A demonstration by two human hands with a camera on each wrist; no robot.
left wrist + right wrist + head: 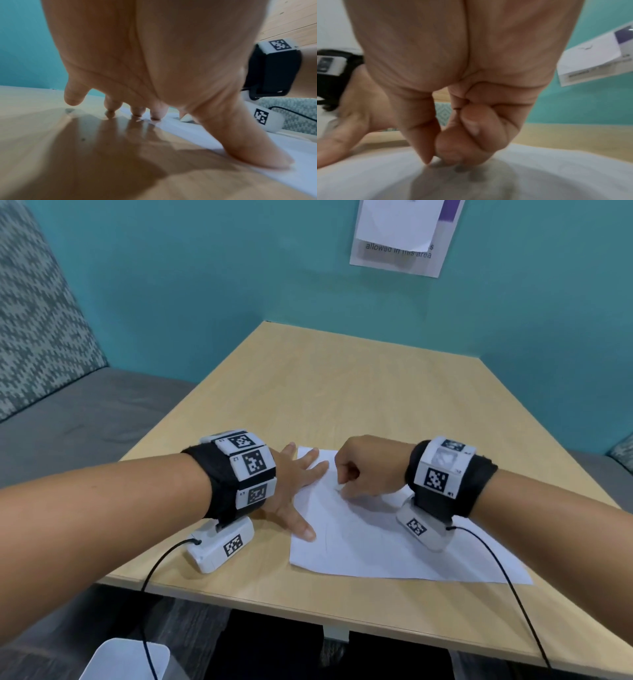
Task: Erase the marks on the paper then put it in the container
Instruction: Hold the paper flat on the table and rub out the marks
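A white sheet of paper (370, 546) lies on the wooden table (342, 392), near its front edge, with faint pencil lines on it. My left hand (294, 491) lies flat with spread fingers, pressing the sheet's left edge; the left wrist view shows the thumb (248, 152) and fingertips (155, 115) on the paper (257, 155). My right hand (342, 484) is curled over the sheet's upper part, pinching a small white eraser (339, 487) against it. In the right wrist view the fingers (447, 148) bunch tightly on the paper (539, 175) and hide the eraser.
A white container (126, 659) sits below the table's front edge at the lower left. A cushioned bench (68, 412) runs along the left. The teal wall (239, 268) behind the table carries a notice (400, 234). Cables hang from both wrist cameras.
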